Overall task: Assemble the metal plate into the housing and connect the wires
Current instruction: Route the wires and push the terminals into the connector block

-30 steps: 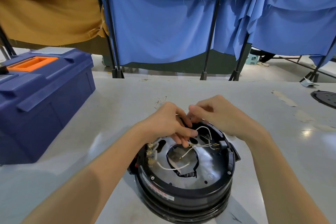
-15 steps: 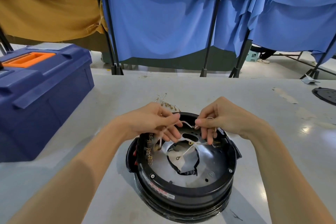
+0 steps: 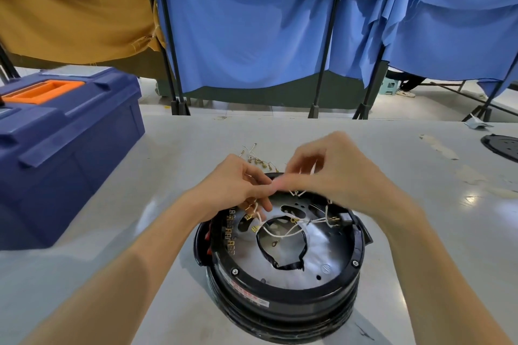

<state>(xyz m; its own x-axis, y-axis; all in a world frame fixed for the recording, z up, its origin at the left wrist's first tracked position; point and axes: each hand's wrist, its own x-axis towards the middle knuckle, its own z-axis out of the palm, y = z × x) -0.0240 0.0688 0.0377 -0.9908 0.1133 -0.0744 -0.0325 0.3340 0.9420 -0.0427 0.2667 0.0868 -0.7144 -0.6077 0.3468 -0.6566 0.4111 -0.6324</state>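
Left hand [image 3: 235, 187], right hand [image 3: 343, 173] meet above housing [image 3: 283, 298] far rim, each pinching white wires [image 3: 284, 235]; metal plate [image 3: 325, 249] inside, below hands.

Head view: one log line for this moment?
metal plate: in housing | left hand: pinches white wires | right hand: pinches white wires

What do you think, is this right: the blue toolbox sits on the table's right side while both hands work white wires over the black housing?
No. The head view shows the blue toolbox on the left side of the table, not the right. The left hand and right hand do work white wires over the black housing.
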